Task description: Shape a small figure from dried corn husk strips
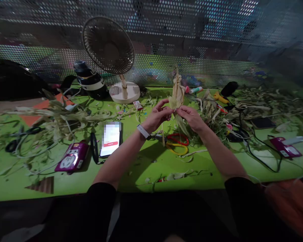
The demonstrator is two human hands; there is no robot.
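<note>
Near edge of the green table [141, 184] first: scraps, then a lit phone [111, 138] just left of the left forearm; an elbow swung out could shove it. Red-and-yellow-handled tool [164, 138] lies between the forearms, tip close to the left wrist; dropping the wrist could bump it. Left hand [158, 118] and right hand [192, 118] both pinch with fingertips at the lower part of the husk bundle [178, 90], which stands up between them; I can't make out exactly which strip they grip. Dry-looking husk could split if pulled too hard apart, or slip loose if one pinch slackens. Beyond, the fan [108, 47] could blow light strips about if it's on; can't tell from here

Counts, near to far: two purple socket boxes [72, 156], one phone, one red-and-yellow-handled tool, one black pair of scissors [20, 134], two hands, one husk bundle held, one dark bottle [91, 82], one fan; loose husk strips [63, 116] too tangled to count
</note>
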